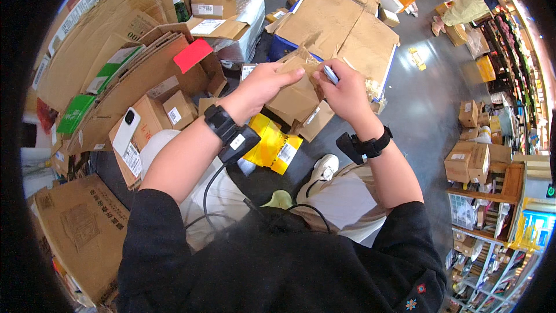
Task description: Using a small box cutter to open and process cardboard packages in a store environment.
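In front of me is a small brown cardboard box [294, 102], its upper flaps raised and torn-looking. My left hand [262, 86] grips its left side, thumb lying along the cardboard. At its right side my right hand [346, 91] is closed around a slim blue-and-white tool [330, 75]; only one end shows, so its exact kind is unclear. The right fingertips meet the box's upper right edge. Below the box lies a yellow plastic mailer bag [271, 146] with a white label. Both wrists wear black strapped devices.
Flattened cartons [110, 64] lean at the left, with a white phone [126, 130] on a box beside my leg. Large cardboard sheets [353, 32] lie ahead. Packed shelves [492, 197] and parcels [468, 161] line the right. Another person [472, 3] is at the far right.
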A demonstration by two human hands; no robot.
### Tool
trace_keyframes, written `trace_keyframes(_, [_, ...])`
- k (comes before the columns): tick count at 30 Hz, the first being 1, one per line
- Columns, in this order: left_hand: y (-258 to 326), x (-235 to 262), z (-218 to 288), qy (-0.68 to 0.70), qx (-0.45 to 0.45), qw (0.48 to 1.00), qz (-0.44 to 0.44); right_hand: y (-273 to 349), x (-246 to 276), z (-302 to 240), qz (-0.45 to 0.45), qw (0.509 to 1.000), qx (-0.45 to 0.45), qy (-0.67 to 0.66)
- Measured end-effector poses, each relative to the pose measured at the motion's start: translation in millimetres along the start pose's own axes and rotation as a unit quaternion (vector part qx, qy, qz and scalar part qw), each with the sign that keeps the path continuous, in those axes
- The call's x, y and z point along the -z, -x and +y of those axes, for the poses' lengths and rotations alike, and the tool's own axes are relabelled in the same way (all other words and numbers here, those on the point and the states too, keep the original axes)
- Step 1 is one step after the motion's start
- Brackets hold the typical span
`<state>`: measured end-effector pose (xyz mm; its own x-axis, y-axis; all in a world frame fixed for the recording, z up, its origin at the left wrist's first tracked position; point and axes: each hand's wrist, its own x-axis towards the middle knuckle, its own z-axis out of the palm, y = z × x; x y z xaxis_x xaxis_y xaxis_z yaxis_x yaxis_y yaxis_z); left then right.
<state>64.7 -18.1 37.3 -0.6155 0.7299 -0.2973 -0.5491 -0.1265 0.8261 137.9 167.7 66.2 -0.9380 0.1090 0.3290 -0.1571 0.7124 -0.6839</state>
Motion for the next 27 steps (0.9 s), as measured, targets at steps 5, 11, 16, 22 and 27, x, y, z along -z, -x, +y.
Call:
trace_keyframes(5, [-7,5,-8,-0.248,-0.131,0.955,0.098,0,-4,12,-0.022,0.986,-0.147,-0.073])
trace_keyframes(11, [-4,12,-5,-0.388,-0.214,0.886,0.137,-9,3,8,0.011,0.953,-0.232,-0.196])
trace_keyframes(16, [-7,13,-4,-0.459,-0.181,0.859,0.138,-12,9,17,0.018,0.951,-0.241,-0.193])
trace_keyframes(22, [-4,17,-5,-0.461,-0.175,0.853,0.171,-14,17,24,-0.021,0.941,-0.251,-0.228])
trace_keyframes(27, [-4,36,11,-0.352,-0.232,0.878,0.228,-22,47,34,0.055,0.928,-0.221,-0.295])
